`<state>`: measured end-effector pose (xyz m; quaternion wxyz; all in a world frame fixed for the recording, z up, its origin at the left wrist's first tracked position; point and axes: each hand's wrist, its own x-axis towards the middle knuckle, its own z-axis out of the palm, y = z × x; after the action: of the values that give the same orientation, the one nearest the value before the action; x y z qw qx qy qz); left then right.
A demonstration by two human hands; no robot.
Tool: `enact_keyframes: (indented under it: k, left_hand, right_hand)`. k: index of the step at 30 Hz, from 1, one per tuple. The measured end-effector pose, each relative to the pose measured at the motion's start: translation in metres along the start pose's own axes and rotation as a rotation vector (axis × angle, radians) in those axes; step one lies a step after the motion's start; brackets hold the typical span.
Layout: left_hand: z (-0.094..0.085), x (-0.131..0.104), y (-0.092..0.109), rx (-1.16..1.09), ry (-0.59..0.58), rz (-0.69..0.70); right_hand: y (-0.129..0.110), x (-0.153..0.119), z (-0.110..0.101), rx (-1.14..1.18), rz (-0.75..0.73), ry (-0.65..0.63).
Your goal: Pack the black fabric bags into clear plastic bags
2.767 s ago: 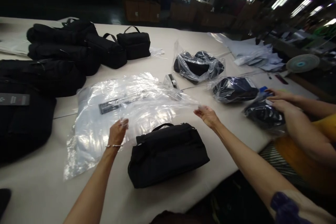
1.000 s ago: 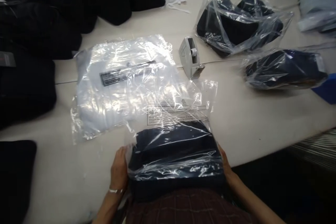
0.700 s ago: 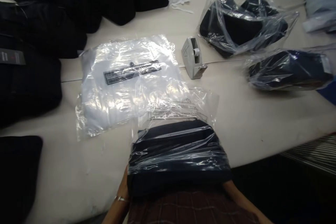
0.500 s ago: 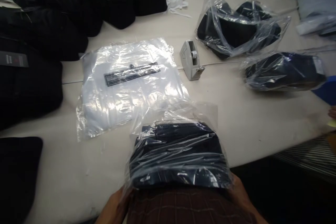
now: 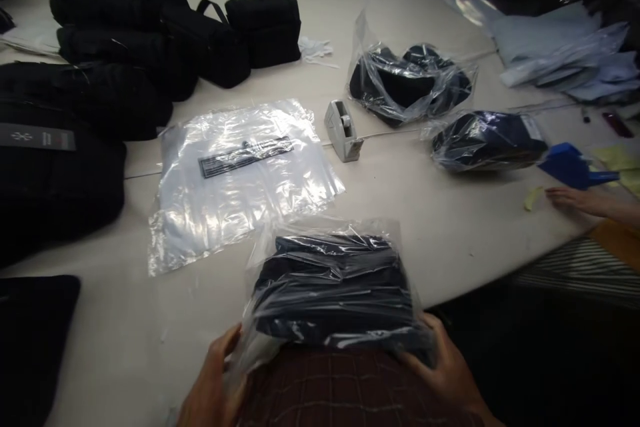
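A dark fabric bag lies inside a clear plastic bag at the table's near edge, right against my body. My left hand has hold of the plastic at the near left corner, its fingertips partly hidden by the film. At the near right corner my right hand grips the wrapped bag, thumb below and fingers along the side. Just beyond lies a flat stack of clear plastic bags with a printed black label strip. A grey tape dispenser stands to the right of that stack.
Several black bags fill the left side. Two wrapped dark bags sit at the right, beside a blue dustpan-like object. Another person's hand rests on the right edge. White gloves and piled plastic sleeves lie farther back.
The view has tilted up, showing more of the far table. My hands have come further into sight around the wrapped bag's near corners. The other person's hand shows more fully.
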<state>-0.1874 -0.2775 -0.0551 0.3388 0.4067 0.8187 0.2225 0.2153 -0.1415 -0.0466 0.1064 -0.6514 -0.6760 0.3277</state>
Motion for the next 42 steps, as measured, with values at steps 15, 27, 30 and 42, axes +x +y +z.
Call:
enact_keyframes:
  k: [15,27,30,42]
  left_hand:
    - [0.011,0.075,0.009,-0.007,0.263,0.376]
    - [-0.012,0.037,-0.069,-0.320,-0.049,0.088]
    - [-0.011,0.032,-0.085,-0.268,-0.011,0.118]
    - [-0.061,0.082,-0.035,0.073,0.320,0.438]
  right_hand:
    - [0.009,0.061,0.014,0.041,-0.085,0.553]
    - [0.038,-0.017,0.020,-0.091,-0.408,0.562]
    - [0.048,-0.028,0.022,-0.112,-0.369,0.611]
    - [0.038,-0.034,-0.037,-0.355,-0.347,0.107]
